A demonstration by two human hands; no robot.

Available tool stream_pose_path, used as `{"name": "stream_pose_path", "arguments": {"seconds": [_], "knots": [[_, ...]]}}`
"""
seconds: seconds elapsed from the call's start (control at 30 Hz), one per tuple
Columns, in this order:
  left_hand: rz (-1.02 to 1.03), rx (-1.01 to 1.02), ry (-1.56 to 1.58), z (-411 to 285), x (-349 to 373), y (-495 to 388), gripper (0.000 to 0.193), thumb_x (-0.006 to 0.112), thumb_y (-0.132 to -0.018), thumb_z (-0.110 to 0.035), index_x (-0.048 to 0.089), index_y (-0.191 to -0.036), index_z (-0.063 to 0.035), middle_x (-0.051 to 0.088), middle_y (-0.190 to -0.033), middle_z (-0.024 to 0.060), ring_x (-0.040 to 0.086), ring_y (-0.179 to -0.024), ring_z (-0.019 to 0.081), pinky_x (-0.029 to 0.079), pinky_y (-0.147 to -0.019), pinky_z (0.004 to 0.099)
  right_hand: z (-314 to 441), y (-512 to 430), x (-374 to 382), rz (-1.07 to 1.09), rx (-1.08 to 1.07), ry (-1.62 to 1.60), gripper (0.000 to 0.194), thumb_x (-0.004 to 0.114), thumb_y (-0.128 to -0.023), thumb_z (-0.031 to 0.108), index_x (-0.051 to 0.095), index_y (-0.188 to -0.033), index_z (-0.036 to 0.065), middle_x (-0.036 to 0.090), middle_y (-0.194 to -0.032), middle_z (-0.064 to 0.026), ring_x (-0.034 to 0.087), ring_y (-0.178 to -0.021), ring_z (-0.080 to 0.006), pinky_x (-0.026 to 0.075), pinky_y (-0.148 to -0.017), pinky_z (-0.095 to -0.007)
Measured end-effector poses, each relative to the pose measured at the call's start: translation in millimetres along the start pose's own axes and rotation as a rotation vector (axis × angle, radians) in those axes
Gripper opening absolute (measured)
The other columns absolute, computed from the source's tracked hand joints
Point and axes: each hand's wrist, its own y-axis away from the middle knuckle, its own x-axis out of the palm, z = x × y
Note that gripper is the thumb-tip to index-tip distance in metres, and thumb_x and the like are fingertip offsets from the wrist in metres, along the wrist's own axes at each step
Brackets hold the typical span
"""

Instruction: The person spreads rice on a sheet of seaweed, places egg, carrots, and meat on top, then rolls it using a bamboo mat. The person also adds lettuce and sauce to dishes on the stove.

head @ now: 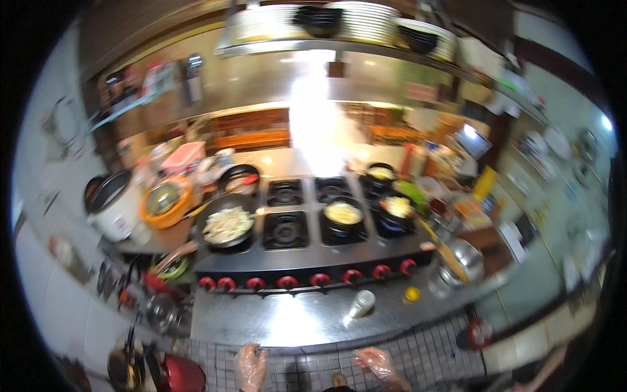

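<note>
My left hand point(252, 367), in a clear plastic glove, is at the front edge of the steel counter point(235, 318). Its thumb stands apart from the fingers, and nothing shows in it. Farther right, my gloved right hand point(377, 363) is over the tiled floor, its fingers bent. Something reddish shows at its fingertips, too blurred to tell. On the counter are a whitish bottle point(362, 303) and a small yellow item point(412, 294). Behind them stands a gas stove point(294, 259) with red knobs. A frying pan point(229, 225) holds pale chopped food; black pots point(343, 215) hold yellowish food.
A rice cooker point(115, 210) and an orange basin point(166, 203) stand left of the stove. A metal bowl point(463, 262) with a yellow-handled utensil is at the right. Stacked plates point(370, 22) line the overhead shelf. A red container point(182, 373) stands low at the left.
</note>
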Motion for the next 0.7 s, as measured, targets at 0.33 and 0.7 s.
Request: {"name": "stream_pose_path", "arguments": {"seconds": [0.33,0.7], "knots": [[-0.43,-0.27,-0.099,139,-83,80,0.027,0.074,-0.079,-0.005,0.068,-0.105,-0.0038,0.068,-0.099,0.0133,0.066,-0.088,0.0299,0.053,-0.078,0.0402,6,-76,132,0.287,-0.24,0.191,0.021,0.066,-0.097,0.015,0.068,-0.105,-0.003,0.073,-0.091,-0.0104,0.067,-0.079,-0.0138,0.054,-0.071,-0.0253],[-0.534,-0.61,-0.079,305,-214,125,0.029,0.06,-0.097,-0.02,0.065,-0.119,-0.0024,0.067,-0.111,0.0183,0.063,-0.102,0.0328,0.049,-0.091,0.0413,160,-144,498,0.209,-1.499,0.895,0.012,0.071,-0.086,0.019,0.07,-0.087,0.006,0.068,-0.082,-0.0138,0.067,-0.079,-0.0332,0.053,-0.069,-0.0441]]}}
